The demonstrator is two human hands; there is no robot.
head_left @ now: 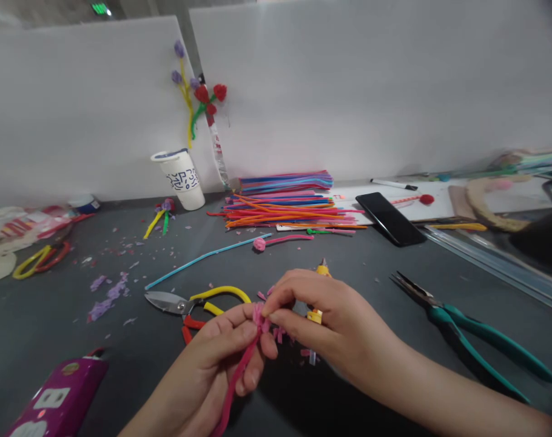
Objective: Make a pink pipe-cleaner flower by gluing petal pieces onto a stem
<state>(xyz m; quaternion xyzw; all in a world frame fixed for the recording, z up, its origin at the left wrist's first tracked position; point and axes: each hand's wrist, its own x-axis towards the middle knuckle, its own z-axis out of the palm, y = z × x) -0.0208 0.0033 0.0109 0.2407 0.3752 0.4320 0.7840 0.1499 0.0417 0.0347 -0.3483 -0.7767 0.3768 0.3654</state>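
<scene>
My left hand (225, 358) grips a pink pipe-cleaner flower (258, 317) near its head, and its darker pink stem (239, 370) trails down towards the bottom edge. At the flower head, the thumb and index finger of my right hand (316, 309) pinch the pink petals. Under my right hand, partly hidden, lies a yellow glue gun (321, 270). Pink scraps (279, 334) are scattered below the fingers. Just beyond my left hand rest scissors (180, 303) with yellow and red handles. A finished-looking pink bud on a stem (259, 244) lies farther back.
Pipe cleaners (285, 209) are piled at the back beside a phone (389, 217). Green-handled pliers (458, 328) lie right, a purple power box (57, 400) front left. A white cup (182, 182) stands by the partition (349, 91). A blue pipe cleaner (203, 258) crosses the table.
</scene>
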